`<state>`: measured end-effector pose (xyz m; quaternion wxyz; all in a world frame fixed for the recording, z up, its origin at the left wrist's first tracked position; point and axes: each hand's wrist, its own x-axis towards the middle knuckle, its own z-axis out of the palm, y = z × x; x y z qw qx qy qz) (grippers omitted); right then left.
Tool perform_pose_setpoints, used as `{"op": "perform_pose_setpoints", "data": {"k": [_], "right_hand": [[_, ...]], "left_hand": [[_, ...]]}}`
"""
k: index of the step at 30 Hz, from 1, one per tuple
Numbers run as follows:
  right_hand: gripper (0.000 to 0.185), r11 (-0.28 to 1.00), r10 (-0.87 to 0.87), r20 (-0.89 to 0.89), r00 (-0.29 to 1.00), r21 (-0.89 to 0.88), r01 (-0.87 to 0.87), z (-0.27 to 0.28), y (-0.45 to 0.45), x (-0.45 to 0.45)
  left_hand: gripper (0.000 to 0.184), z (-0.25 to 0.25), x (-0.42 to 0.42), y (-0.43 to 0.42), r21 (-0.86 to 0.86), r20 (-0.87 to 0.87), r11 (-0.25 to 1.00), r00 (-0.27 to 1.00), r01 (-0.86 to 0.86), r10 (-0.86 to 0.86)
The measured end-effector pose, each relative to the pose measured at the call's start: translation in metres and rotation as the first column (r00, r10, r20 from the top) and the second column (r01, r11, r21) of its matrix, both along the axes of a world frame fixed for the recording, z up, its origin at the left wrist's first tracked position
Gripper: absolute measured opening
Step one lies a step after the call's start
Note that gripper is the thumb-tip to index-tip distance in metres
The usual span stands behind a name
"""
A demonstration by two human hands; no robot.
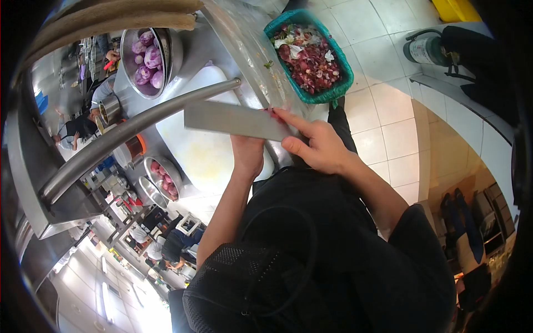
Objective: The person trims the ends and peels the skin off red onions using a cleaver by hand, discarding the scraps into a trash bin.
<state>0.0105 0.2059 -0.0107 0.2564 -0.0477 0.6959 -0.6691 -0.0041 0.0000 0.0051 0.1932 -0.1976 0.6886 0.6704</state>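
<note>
Steel knife (233, 120) in the closed right hand (321, 145), I'd angle its edge clear of the left hand (247, 154) at six o'clock, whose hidden grip I can't tell.

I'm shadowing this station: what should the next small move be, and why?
Probably bring the purple piece nearer the basket: the piece shows beside the right hand, which holds the knife, and the basket just beyond already contains scraps of similar colour.
</note>
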Motion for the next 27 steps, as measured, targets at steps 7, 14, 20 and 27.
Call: {"op": "perform_pose_setpoints", "data": {"k": [7,14,20,27], "right_hand": [[0.056,0.895,-0.340,0.047,0.939,-0.289,0.339,-0.042,-0.021,0.005],[0.063,0.880,-0.218,0.293,0.931,-0.354,0.318,-0.049,-0.003,-0.009],[0.074,0.930,-0.180,0.225,0.958,-0.278,0.240,-0.031,-0.006,-0.003],[0.083,0.743,0.114,0.381,0.918,-0.646,0.176,-0.031,0.023,-0.003]], "left_hand": [[0.037,0.001,-0.005,0.003,0.015,0.123,1.000,0.992,0.011,-0.013],[0.042,0.006,-0.004,0.006,0.160,0.087,0.986,0.996,-0.037,0.023],[0.045,-0.001,-0.005,-0.002,0.126,0.050,0.992,0.999,-0.001,-0.006],[0.043,-0.001,-0.005,-0.013,0.248,0.153,0.958,0.982,-0.146,0.111]]}}
